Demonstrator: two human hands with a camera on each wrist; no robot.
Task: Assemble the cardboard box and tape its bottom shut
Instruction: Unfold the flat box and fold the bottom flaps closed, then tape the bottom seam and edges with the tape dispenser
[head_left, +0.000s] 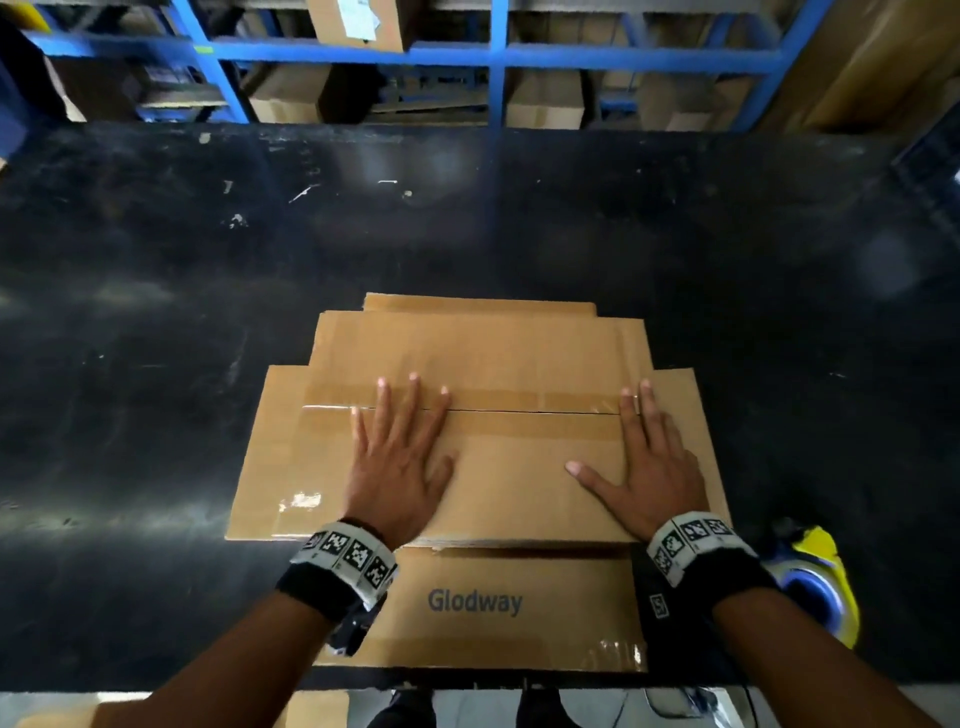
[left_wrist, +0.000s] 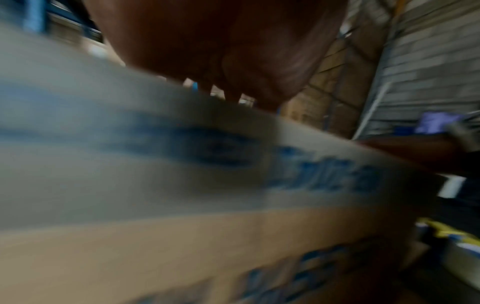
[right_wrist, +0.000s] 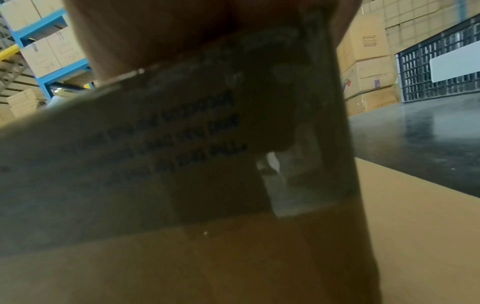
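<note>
A brown cardboard box (head_left: 498, 358) stands on the black table (head_left: 156, 312) with its flaps folded shut on top. A strip of clear tape (head_left: 519, 402) runs along the seam between the two big flaps. My left hand (head_left: 400, 452) lies flat with spread fingers on the near flap, fingertips reaching the seam. My right hand (head_left: 649, 457) presses flat at the right end of the same flap. The box's near side shows the word "Glodway" (head_left: 475, 603). Both wrist views are blurred: the left shows cardboard (left_wrist: 182, 236) under the palm, the right shows cardboard (right_wrist: 389, 236) with taped print.
A yellow and blue tape dispenser (head_left: 815, 582) lies on the table just right of my right wrist. Blue shelving (head_left: 498, 52) with stacked cartons stands behind the table. A dark plastic crate (right_wrist: 441, 67) sits at the table's far right.
</note>
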